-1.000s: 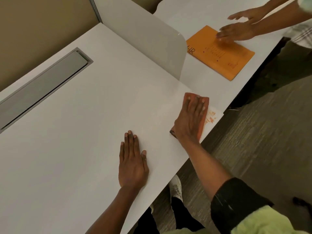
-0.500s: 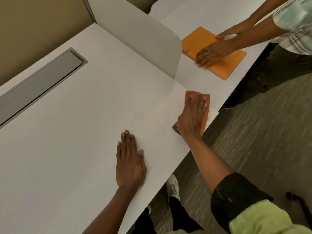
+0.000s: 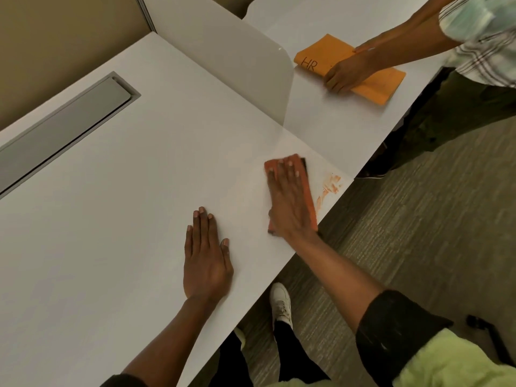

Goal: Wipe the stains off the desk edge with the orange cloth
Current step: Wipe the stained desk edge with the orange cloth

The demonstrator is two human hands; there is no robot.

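Head view: A flat white laminate desk (image 3: 111, 219) is seen from above. The right hand (image 3: 290, 202) is laid flat, fingers extended and held close together, pressing the folded orange cloth (image 3: 308, 191) onto the desk near its front edge, close to the front right corner. Nothing is pinched; the cloth is held down by the palm. Smeared orange stains (image 3: 329, 187) are visible just beside the cloth, between it and the front edge. The left hand (image 3: 206, 255) is placed palm-down, fingers slightly spread, on bare desk near the front edge, apart from the cloth. Beyond an upright white divider panel (image 3: 223, 65), an orange folder marked "HR" (image 3: 312, 58) is held by another person's hand (image 3: 343, 75).
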